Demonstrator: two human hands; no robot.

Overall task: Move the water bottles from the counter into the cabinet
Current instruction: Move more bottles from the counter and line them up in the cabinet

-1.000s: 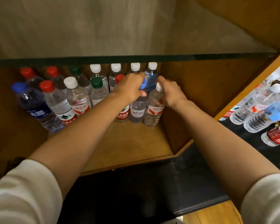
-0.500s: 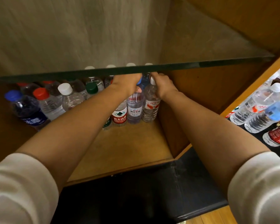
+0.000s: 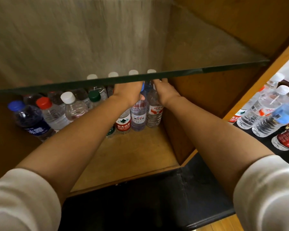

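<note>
Both arms reach deep into the wooden cabinet (image 3: pixel 187 130), under the glass shelf (image 3: pixel 173 72). The left hand (image 3: pixel 128 93) curls round the neck of a clear bottle with a blue cap and a pale blue-lettered label (image 3: pixel 138 116); its thumb lies on the bottle's shoulder. Just right of those fingers, the right hand (image 3: pixel 165 92) grips the top of a clear ribbed bottle with a red-and-white label (image 3: pixel 154 112); its fingertips are hidden by the shelf edge. Both bottles stand upright on the cabinet floor, touching each other, at the right end of the front row. Left of the left hand's fingers stand more bottles, capped green, white, red and blue. Well to the right of the right hand, further bottles (image 3: pixel 264 112) wait on the black counter (image 3: pixel 198 205).
</note>
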